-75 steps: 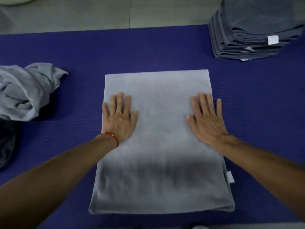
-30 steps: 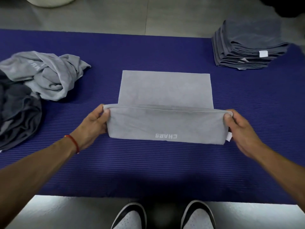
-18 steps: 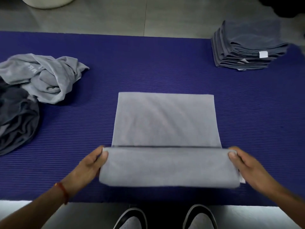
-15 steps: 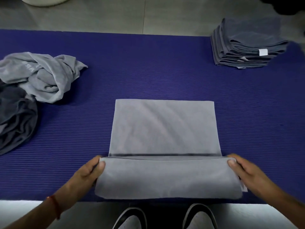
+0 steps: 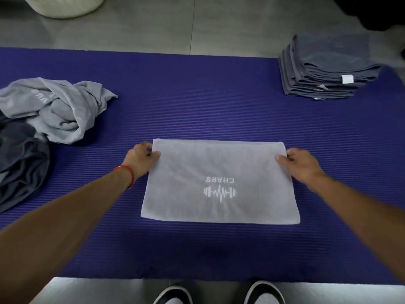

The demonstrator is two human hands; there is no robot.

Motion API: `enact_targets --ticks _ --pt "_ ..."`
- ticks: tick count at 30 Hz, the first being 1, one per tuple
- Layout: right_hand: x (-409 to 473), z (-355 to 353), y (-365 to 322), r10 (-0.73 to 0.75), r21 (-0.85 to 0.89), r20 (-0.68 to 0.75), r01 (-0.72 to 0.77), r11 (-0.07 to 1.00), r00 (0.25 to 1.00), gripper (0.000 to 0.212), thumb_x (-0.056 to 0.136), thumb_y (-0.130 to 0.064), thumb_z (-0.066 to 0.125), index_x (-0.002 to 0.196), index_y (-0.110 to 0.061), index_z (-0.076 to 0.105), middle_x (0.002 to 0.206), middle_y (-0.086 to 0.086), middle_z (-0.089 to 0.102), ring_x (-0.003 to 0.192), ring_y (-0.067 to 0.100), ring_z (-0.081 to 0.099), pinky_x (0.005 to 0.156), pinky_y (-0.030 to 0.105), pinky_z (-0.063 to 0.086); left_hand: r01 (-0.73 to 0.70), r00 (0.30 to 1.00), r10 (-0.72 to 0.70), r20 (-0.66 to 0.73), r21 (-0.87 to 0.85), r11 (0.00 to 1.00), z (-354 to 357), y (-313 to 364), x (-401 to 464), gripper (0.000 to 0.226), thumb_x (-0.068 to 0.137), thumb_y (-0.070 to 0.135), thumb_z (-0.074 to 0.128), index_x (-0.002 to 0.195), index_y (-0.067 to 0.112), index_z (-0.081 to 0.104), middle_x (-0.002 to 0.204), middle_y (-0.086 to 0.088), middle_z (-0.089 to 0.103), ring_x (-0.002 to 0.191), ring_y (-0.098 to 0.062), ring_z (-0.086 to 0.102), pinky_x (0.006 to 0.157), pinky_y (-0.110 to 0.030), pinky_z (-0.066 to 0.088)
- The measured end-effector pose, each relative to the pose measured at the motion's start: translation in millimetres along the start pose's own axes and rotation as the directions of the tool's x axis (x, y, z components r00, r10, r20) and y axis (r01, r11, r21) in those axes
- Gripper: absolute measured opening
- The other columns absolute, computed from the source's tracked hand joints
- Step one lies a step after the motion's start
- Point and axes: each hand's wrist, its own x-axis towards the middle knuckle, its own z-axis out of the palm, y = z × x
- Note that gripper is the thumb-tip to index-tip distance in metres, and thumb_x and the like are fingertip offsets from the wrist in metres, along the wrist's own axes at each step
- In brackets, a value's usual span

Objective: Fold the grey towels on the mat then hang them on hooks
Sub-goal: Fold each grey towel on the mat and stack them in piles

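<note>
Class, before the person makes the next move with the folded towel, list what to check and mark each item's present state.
1. Left hand pinches the light grey folded towel at its far left corner: ok.
2. Right hand pinches the far right corner: ok.
3. Towel lies flat on the ribbed purple mat: ok.
4. Edges aligned: ok.
5. Hooks in view: not ok.
6. Crumpled grey towel still unfolded: not ok.

Both hands, left hand (image 5: pixel 141 159) and right hand (image 5: pixel 301 163), pinch the folded towel's (image 5: pixel 219 172) far corners (logo up).
</note>
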Motion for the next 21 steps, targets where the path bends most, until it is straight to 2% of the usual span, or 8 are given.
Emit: enact_targets --ticks 2,5,9,11,14,16,19,21 --pt "0.5 5.8 2.4 0.029 -0.062 -0.001 -0.029 0.998 1.0 0.024 0.096 -0.039 0.066 0.096 -0.015 0.067 0.089 0.0 0.07 0.079 0.017 0.065 0.064 0.032 0.049 0.021 0.999 -0.019 -0.048 0.043 0.999 5.6 -0.8 1.5 0.024 0.096 0.031 0.062 0.097 0.007 0.067 0.096 -0.014 0.071 0.091 -0.034 0.066 0.081 -0.044 0.055" --pt "0.3 6.7 6.8 0.047 -0.088 -0.048 -0.051 0.995 0.998 0.027 0.095 -0.04 0.066 0.093 -0.013 0.066 0.088 0.002 0.07 0.082 0.023 0.065 0.071 0.037 0.052 0.056 0.994 -0.061 -0.094 -0.054 0.997 8.0 -3.6 -6.7 0.027 0.094 0.04 0.065 0.094 0.013 0.067 0.09 -0.006 0.071 0.087 -0.027 0.066 0.072 -0.034 0.05" --pt "-13.9 5.2 10.2 0.088 -0.088 -0.08 -0.095 0.992 0.993 0.028 0.096 -0.043 0.063 0.102 -0.015 0.059 0.098 -0.001 0.062 0.088 0.019 0.058 0.066 0.029 0.043 0.093 0.992 -0.106 -0.074 -0.153 0.984 8.9 -13.1 -32.6 0.035 0.09 0.048 0.068 0.112 0.022 0.06 0.103 0.004 0.069 0.093 -0.018 0.066 0.08 -0.033 0.051" --pt "-26.4 9.3 15.1 0.113 -0.144 -0.079 -0.123 0.982 0.991 0.034 0.096 -0.047 0.061 0.096 -0.013 0.057 0.094 0.0 0.063 0.085 0.021 0.059 0.062 0.027 0.04 0.092 0.995 -0.096 -0.02 -0.135 0.987 10.8 -20.4 -54.8 0.041 0.091 0.045 0.068 0.123 0.024 0.054 0.098 0.004 0.07 0.088 -0.016 0.068 0.077 -0.034 0.055" --pt "-42.6 21.2 26.2 0.13 -0.386 -0.137 -0.174 0.906 0.982 0.046 0.094 -0.06 0.053 0.09 -0.015 0.055 0.086 0.002 0.063 0.087 0.028 0.059 0.087 0.045 0.039 -0.05 0.999 0.05 -0.002 0.035 0.998 18.9 -36.6 -87.0 0.045 0.096 0.024 0.063 0.136 0.021 0.042 0.074 0.0 0.066 0.067 -0.018 0.065 0.058 -0.029 0.048" --pt "-45.4 26.0 29.2 0.171 -0.373 -0.119 -0.203 0.905 0.978 0.05 0.093 -0.064 0.054 0.097 -0.014 0.052 0.093 0.001 0.059 0.091 0.028 0.055 0.094 0.051 0.039 -0.118 0.992 0.121 -0.041 0.075 0.99 23.5 -45.1 -99.5 0.047 0.097 0.017 0.061 0.138 0.019 0.04 0.069 -0.001 0.063 0.062 -0.02 0.063 0.055 -0.031 0.047" --pt "-41.0 25.3 27.5 0.227 -0.272 -0.052 -0.232 0.934 0.973 0.049 0.091 -0.062 0.059 0.094 -0.014 0.054 0.094 0.001 0.06 0.09 0.026 0.06 0.087 0.048 0.052 -0.092 0.994 0.096 -0.056 0.064 0.994 25.7 -45.4 -100.8 0.046 0.097 0.014 0.062 0.137 0.018 0.042 0.078 -0.006 0.066 0.07 -0.024 0.065 0.062 -0.036 0.055" --pt "-37.6 25.2 26.4 0.214 -0.228 -0.035 -0.217 0.949 0.976 0.043 0.092 -0.055 0.063 0.087 -0.012 0.057 0.088 0.003 0.063 0.085 0.026 0.063 0.072 0.041 0.055 -0.136 0.98 0.168 -0.107 0.253 0.958 27.7 -37.9 -100.3 0.051 0.094 0.01 0.06 0.14 0.017 0.04 0.098 -0.012 0.064 0.075 -0.031 0.063 0.068 -0.046 0.057"
